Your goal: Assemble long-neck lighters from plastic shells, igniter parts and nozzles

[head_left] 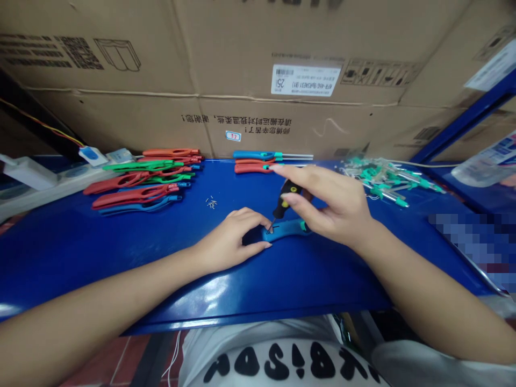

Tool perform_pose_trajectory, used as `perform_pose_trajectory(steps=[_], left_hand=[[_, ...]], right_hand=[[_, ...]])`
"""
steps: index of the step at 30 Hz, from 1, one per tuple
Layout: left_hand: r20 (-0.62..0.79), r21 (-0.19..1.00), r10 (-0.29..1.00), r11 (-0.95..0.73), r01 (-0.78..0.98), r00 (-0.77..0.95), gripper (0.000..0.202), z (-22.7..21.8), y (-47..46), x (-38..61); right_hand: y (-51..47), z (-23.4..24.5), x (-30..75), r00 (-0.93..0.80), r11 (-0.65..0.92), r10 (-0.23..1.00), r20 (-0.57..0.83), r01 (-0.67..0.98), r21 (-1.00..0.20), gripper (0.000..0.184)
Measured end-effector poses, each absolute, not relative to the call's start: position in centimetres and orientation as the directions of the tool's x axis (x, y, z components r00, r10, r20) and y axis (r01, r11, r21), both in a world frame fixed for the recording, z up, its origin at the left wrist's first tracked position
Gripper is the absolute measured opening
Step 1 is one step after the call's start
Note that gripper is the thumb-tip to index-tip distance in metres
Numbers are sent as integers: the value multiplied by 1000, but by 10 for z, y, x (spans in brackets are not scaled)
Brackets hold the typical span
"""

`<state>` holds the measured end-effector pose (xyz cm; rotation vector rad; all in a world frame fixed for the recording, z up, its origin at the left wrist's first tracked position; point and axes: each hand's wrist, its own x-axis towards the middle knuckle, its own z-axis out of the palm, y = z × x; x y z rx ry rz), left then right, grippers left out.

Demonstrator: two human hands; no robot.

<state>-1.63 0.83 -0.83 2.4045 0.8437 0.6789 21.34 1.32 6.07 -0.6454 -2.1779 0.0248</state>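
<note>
A blue plastic handle piece (pixel 287 228) lies on the blue table (pixel 121 252) in front of me. My left hand (pixel 234 236) is closed around its left end, pressing it down. My right hand (pixel 326 207) grips a small screwdriver with a black and yellow handle (pixel 287 194). The screwdriver tilts down to the left, and its tip meets the blue piece right beside my left fingertips.
A heap of red, green and blue handles (pixel 141 180) lies at the back left, two more handles with metal rods (pixel 266 161) at the back middle. Several green-tipped parts (pixel 382 180) are scattered back right. Tiny screws (pixel 211 202) lie mid-table. Cardboard boxes (pixel 258 80) wall the back.
</note>
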Motion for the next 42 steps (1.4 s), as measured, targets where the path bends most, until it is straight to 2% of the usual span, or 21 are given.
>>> perform_pose_trajectory(steps=[4, 9, 14, 15, 18, 21, 24, 26, 29, 32, 35, 37, 40, 42], left_hand=[[292, 593, 672, -686, 422, 681, 22, -9, 9, -16], [299, 593, 670, -688, 417, 680, 22, -10, 8, -16], [279, 600, 673, -679, 423, 685, 22, -8, 8, -16], [278, 600, 673, -679, 423, 686, 21, -8, 8, -16], [280, 598, 670, -682, 422, 687, 21, -8, 8, -16], [281, 597, 671, -682, 422, 687, 21, -9, 9, -16], [277, 598, 677, -677, 429, 681, 22, -9, 8, -16], [278, 595, 680, -677, 433, 679, 22, -9, 8, -16], [283, 593, 678, -680, 431, 679, 21, -10, 8, -16], [293, 593, 674, -685, 424, 678, 20, -10, 9, -15], [299, 592, 671, -688, 420, 679, 21, -10, 9, -15], [295, 591, 669, -688, 420, 682, 21, -10, 9, -15], [309, 587, 667, -694, 416, 678, 20, -11, 9, -15], [316, 587, 667, -696, 413, 675, 20, -11, 9, -15]], right_hand=[[12, 58, 211, -556, 878, 476, 681, 341, -335, 40], [12, 55, 208, -479, 875, 439, 760, 420, -241, 28], [15, 54, 209, -476, 837, 547, 688, 323, -442, 36], [16, 55, 209, -469, 832, 555, 687, 321, -453, 34], [18, 58, 211, -425, 838, 525, 737, 409, -361, 25], [17, 63, 213, -466, 857, 473, 748, 439, -268, 28], [14, 66, 211, -522, 880, 463, 716, 366, -303, 37], [12, 66, 210, -530, 886, 459, 713, 335, -321, 33], [11, 65, 207, -488, 883, 444, 751, 379, -275, 21], [11, 64, 204, -468, 874, 437, 768, 423, -239, 23], [12, 63, 203, -508, 886, 453, 733, 350, -305, 34], [12, 62, 202, -518, 888, 457, 723, 304, -344, 32], [11, 63, 202, -485, 889, 442, 755, 347, -298, 22], [10, 64, 202, -485, 881, 431, 761, 408, -240, 24]])
